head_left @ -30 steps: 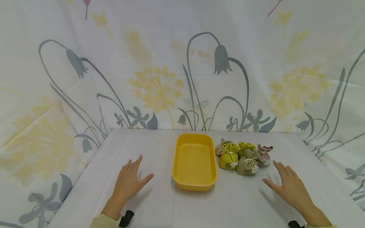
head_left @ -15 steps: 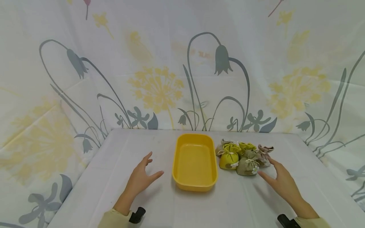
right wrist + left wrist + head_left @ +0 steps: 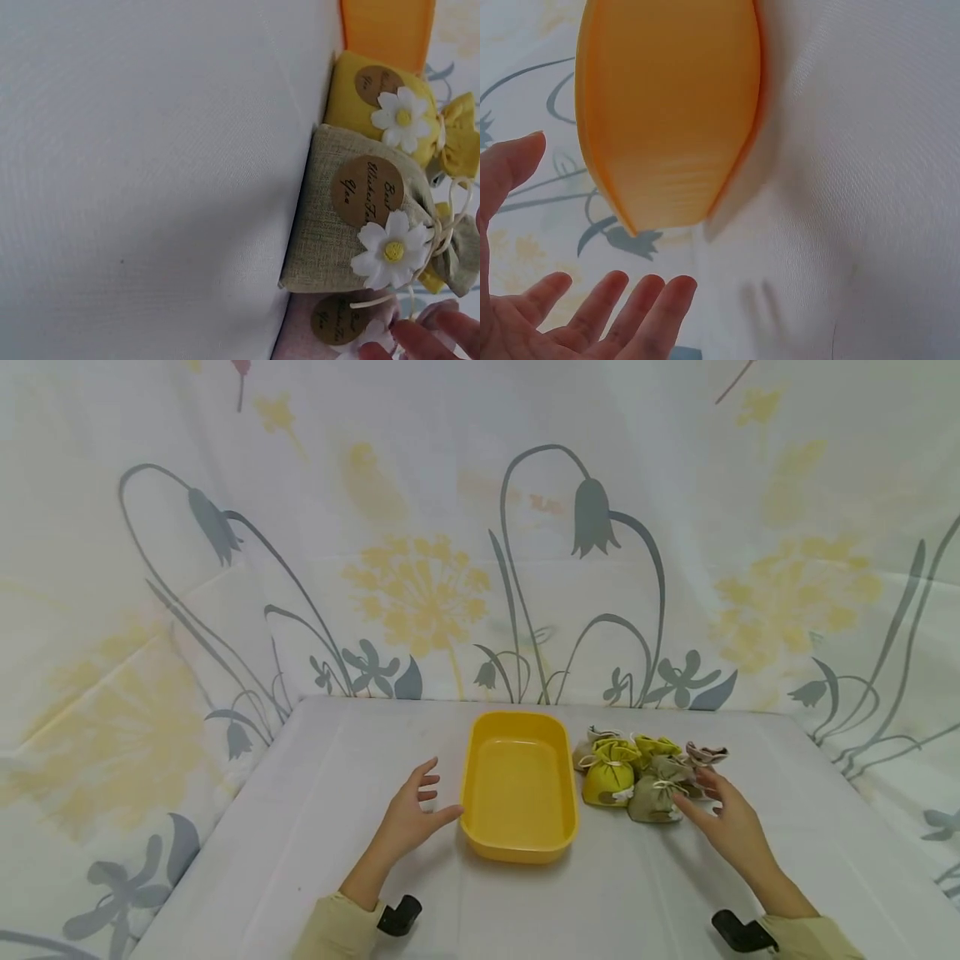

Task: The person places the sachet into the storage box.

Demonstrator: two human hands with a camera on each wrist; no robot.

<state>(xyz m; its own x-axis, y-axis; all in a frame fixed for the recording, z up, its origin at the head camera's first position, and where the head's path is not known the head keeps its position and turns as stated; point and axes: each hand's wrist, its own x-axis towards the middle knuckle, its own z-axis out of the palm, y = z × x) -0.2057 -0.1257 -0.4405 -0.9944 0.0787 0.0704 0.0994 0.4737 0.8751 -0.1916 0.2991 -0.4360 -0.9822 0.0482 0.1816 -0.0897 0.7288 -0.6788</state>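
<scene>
In the head view, a yellow plastic tub (image 3: pixel 520 793) stands mid-table. My left hand (image 3: pixel 415 817) is beside its left wall, fingers spread and thumb toward the rim; the left wrist view shows a gap between this hand and the tub (image 3: pixel 671 112). My right hand (image 3: pixel 731 831) is at the right side of a cluster of drawstring pouches, thumb near the grey-beige pouch (image 3: pixel 651 800). Its fingertips (image 3: pixel 420 341) overlap the pink pouch (image 3: pixel 300 322) in the right wrist view; I cannot tell whether they touch. A yellow pouch (image 3: pixel 609 781) sits left of the grey-beige one.
Another yellow pouch (image 3: pixel 654 747) and a beige pouch (image 3: pixel 588 747) are at the back of the cluster, partly hidden. White cloth covers the table (image 3: pixel 360 752). A flower-printed curtain (image 3: pixel 450 485) hangs behind its far edge.
My left hand has moved right, to the tub's left side. My right hand has moved left and up to the pouches, its fingers now over the pink one. The tub and pouches stay put.
</scene>
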